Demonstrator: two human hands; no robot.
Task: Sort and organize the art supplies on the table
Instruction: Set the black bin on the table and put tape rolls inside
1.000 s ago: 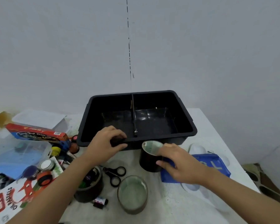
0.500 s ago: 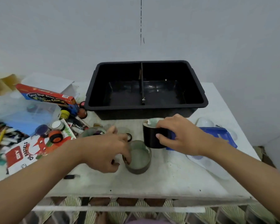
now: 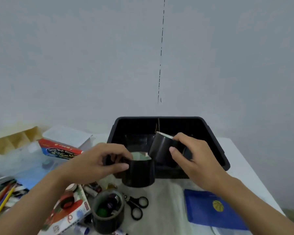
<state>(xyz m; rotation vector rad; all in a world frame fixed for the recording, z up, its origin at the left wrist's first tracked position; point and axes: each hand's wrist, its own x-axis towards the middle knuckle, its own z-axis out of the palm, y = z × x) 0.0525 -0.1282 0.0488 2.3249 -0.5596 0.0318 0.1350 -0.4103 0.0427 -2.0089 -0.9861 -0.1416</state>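
My left hand [image 3: 98, 162] grips a black cup with a pale inside [image 3: 139, 173], lifted just in front of the black bin [image 3: 215, 138]. My right hand [image 3: 192, 156] grips a second black cup [image 3: 161, 146], tilted and raised over the bin's middle, near its divider. The bin has two compartments and looks empty. A third dark cup [image 3: 107, 216] stands on the table near me with small paint items inside.
Black scissors [image 3: 137, 206] lie beside the third cup. A blue pouch [image 3: 210, 209] lies at the right. At the left are a red box [image 3: 61, 150], an oil pastels box [image 3: 68, 211], coloured pencils [image 3: 2, 200], paint tubes and a clear plastic container [image 3: 15, 160].
Both hands have lifted their cups off the table. The right cup has risen over the bin and tilted; the left hand has taken the other cup and raised it to the bin's front.
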